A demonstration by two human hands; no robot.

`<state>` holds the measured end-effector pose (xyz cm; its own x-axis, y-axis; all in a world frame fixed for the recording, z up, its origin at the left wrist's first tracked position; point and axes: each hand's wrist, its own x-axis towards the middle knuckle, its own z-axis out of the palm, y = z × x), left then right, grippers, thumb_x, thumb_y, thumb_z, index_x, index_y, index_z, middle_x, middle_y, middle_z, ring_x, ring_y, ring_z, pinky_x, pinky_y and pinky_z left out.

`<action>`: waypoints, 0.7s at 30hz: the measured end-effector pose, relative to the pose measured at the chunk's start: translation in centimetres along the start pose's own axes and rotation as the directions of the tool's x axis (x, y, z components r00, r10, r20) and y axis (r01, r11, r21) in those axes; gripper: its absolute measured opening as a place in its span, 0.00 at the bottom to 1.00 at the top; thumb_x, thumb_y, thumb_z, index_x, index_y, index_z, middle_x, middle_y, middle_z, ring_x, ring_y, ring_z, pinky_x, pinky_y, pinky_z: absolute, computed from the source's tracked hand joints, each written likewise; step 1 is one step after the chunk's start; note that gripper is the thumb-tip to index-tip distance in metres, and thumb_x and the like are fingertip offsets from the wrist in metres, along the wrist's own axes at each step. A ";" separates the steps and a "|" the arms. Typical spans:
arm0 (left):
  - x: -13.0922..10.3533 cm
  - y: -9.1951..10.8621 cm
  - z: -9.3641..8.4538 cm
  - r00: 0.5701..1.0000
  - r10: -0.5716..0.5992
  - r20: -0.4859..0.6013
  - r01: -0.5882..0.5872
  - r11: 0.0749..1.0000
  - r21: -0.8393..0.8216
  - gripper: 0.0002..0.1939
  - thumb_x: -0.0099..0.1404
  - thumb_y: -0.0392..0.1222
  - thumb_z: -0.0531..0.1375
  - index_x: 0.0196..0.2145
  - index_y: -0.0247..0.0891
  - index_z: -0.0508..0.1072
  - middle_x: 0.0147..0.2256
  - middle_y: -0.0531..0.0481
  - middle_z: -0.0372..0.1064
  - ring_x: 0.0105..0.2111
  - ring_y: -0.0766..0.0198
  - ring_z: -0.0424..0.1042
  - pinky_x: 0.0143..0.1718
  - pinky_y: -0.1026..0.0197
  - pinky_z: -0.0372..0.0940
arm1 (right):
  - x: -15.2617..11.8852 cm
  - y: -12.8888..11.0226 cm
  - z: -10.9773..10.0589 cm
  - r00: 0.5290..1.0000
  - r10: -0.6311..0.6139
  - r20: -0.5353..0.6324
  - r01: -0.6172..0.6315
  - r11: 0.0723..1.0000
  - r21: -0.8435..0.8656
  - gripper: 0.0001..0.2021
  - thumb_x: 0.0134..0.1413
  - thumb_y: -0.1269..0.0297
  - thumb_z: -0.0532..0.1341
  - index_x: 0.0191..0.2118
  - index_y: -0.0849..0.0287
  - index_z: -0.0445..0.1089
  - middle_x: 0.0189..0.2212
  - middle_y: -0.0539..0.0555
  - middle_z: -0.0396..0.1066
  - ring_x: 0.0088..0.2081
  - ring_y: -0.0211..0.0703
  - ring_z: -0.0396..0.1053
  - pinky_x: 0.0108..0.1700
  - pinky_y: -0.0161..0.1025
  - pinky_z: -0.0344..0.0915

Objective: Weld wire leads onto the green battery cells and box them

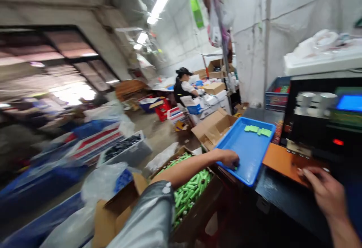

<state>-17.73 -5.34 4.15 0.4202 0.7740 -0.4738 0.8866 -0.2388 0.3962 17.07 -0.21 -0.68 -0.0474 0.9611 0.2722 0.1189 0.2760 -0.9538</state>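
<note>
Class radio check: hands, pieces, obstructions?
Left hand inside blue tray. Right hand at orange plate. Green pieces at tray's far end. Open carton beneath left forearm.

Two hands (230,158), one blue tray (245,150) and one orange board (279,160) are visible.

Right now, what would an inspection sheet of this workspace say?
Surface: black worktop, with blue tray and orange plate.
Work items: light-green pieces at the tray's far end; green parts heaped in a box below.
Clutter: open cardboard flaps, plastic bags, left.
Hands: left hand inside the tray; right hand at the plate; both grips unclear.
Cables: thin dark line on the wall, possibly one.
Surroundings: person in black cap; lit blue screen; left side blurred.
</note>
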 end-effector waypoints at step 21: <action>14.0 12.6 3.1 0.728 -0.032 -0.685 -0.531 0.604 -0.594 0.15 0.59 0.47 0.62 0.38 0.31 0.74 0.31 0.47 0.74 0.30 0.62 0.71 0.33 0.62 0.66 | -0.2 -2.5 0.7 0.972 0.214 -0.096 -0.168 0.921 0.352 0.16 0.41 0.52 0.67 0.28 0.59 0.67 0.22 0.51 0.70 0.25 0.40 0.68 0.30 0.36 0.66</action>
<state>-0.09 0.62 0.08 0.1449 0.9728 0.1806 0.1976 -0.2073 0.9581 16.13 -1.10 1.52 0.0751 0.9945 0.0725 -0.2321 0.0881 -0.9687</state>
